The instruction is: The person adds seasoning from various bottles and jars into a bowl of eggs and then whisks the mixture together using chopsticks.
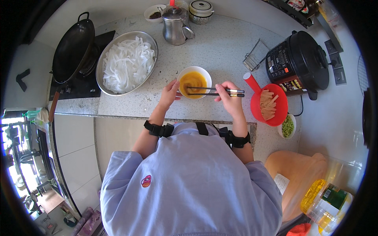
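A white bowl (209,77) of yellow beaten egg (193,79) stands on the speckled countertop in front of me. My left hand (170,93) holds the bowl's left rim, thumb at the edge and fingers low along its side. In my right hand (229,98) is a pair of dark chopsticks (203,91) with pale metallic bands near their upper ends. Their tips dip into the egg toward the bowl's left side, lying slightly apart. Brownish streaks and some froth show in the liquid around the tips.
Left are a metal basin (99,79) of wide white noodles (128,65) and a black wok (72,53) on the cooktop. A steel pot (174,29) stands behind. Rightward are a red strainer-like pan (283,101) of cut strips, a bowl of green beans (288,126) and an electric pressure cooker (307,62).
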A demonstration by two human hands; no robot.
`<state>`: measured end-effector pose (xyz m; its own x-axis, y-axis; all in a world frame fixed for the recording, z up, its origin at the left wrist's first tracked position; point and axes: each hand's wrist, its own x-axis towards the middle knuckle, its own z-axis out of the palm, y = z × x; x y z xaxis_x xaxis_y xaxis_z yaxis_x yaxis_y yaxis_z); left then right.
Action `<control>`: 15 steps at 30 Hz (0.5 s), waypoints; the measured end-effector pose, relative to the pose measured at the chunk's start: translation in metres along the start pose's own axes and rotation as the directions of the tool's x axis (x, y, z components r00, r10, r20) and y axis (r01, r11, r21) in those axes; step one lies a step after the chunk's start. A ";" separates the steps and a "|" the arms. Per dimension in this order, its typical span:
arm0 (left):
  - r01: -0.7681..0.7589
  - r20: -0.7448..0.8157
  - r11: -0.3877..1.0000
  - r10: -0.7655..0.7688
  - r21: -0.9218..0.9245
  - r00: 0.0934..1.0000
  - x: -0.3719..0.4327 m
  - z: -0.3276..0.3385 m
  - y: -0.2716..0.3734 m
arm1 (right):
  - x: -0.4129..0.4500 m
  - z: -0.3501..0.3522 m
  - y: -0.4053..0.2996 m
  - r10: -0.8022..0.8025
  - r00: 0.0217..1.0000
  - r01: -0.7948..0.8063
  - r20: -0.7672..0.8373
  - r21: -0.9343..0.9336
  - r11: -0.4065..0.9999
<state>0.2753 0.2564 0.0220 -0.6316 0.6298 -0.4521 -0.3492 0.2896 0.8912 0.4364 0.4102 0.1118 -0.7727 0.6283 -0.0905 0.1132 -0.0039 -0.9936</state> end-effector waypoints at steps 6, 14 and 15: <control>-0.015 -0.003 0.999 0.015 -0.045 1.000 0.003 -0.001 -0.004 | 0.003 -0.002 0.002 -0.181 0.951 0.152 -0.251 -0.133 0.979; -0.006 -0.022 0.999 0.005 -0.052 1.000 0.004 -0.001 -0.005 | 0.001 0.001 0.004 -0.019 0.999 0.019 -0.031 -0.012 1.000; -0.007 -0.024 0.999 0.006 -0.054 1.000 0.005 -0.002 -0.006 | 0.001 0.002 0.003 -0.028 0.998 0.028 -0.063 -0.007 1.000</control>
<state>0.2733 0.2565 0.0143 -0.6500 0.6140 -0.4478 -0.3815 0.2461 0.8910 0.4345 0.4094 0.1089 -0.7348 0.6758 -0.0580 0.0962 0.0192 -0.9952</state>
